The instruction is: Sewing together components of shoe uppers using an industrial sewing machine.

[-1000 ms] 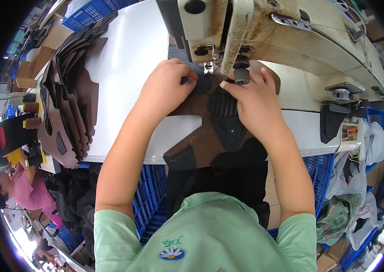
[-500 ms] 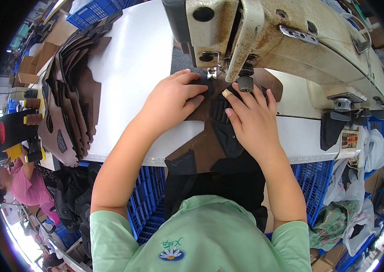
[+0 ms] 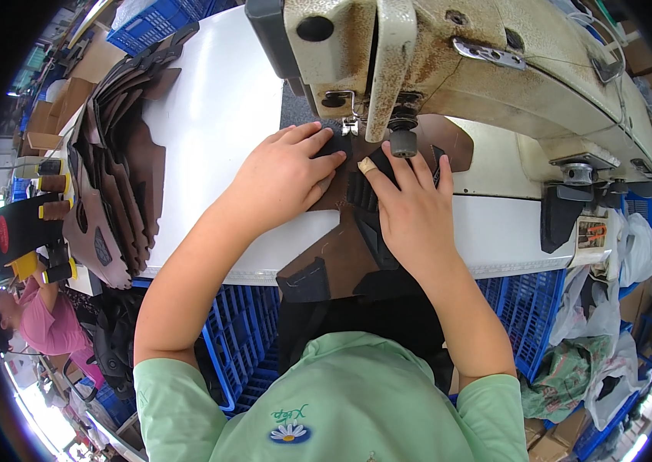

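And here's the left hand (image 3: pixel 284 177), palm down, fingers slightly apart and reaching over the brown fabric piece (image 3: pixel 318 250), tips resting just left of the presser foot (image 3: pixel 350 125); across from it, the right hand (image 3: pixel 414 212) lies with fingers fanned wide on the same piece, one finger bearing a beige wrap (image 3: pixel 367 165), beside a dark ribbed patch (image 3: pixel 361 191); neither hand shows a pinch, both look laid flat; the piece itself runs beneath the foot of the sewing machine (image 3: pixel 495 85), its near corner hanging over the front edge of the white table (image 3: pixel 218 100); over to the left, a stack of brown cut pieces (image 3: pixel 114 177) leans in a curve, thread spools (image 3: pixel 53 183) beyond; a blue crate (image 3: pixel 245 339) sits below the table, plastic bags (image 3: pixel 638 250) crowd the right, and a person in pink (image 3: pixel 53 316) sits far left.
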`<state>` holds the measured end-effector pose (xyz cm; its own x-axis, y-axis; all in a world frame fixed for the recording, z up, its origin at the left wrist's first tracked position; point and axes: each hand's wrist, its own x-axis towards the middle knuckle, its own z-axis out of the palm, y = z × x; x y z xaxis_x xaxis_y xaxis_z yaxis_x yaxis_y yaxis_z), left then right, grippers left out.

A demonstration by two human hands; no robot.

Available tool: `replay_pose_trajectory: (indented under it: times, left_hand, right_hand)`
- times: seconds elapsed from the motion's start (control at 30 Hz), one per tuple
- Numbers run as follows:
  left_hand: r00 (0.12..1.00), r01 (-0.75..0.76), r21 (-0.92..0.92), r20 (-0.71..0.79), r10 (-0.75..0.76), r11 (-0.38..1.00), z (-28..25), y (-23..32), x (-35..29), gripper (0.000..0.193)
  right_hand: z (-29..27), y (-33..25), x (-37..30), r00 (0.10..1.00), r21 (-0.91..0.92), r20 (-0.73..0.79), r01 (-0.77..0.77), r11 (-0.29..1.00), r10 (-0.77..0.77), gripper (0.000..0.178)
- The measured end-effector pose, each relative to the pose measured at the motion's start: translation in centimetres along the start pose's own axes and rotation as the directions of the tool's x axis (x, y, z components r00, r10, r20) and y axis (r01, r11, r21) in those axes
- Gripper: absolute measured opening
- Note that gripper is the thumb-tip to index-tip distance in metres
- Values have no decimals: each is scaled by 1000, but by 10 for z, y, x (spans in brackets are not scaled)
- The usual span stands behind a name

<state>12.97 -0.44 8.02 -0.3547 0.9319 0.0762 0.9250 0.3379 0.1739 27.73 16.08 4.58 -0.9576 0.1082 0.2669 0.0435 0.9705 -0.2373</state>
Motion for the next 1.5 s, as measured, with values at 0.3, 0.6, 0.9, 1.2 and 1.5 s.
replay_pose_trajectory:
  times: [0.3, 0.6, 0.9, 1.2, 1.5]
  left_hand:
    - [999, 9, -61, -40, -12, 998, 9, -4, -4, 28]
    - [985, -24, -127, -175, 2, 992, 16, -12, -8, 26]
    - [974, -43, -138, -227, 11, 990, 19, -21, 1, 24]
    - [989, 60, -145, -123, -78, 988, 10, -29, 14, 21]
    - [988, 15, -332, -140, -65, 943, 13, -51, 11, 18]
  right_hand:
    - [1, 2, 1, 1000, 12, 5, 8, 1000, -8, 41]
    - [3, 2, 2, 1000, 25, -4, 12, 1000, -11, 41]
    - [6, 6, 12, 999, 46, -44, 13, 999, -11, 39]
    - [11, 5, 21, 998, 13, -64, -6, 1000, 7, 41]
    - [2, -21, 23, 982, 92, -188, 46, 995, -28, 32]
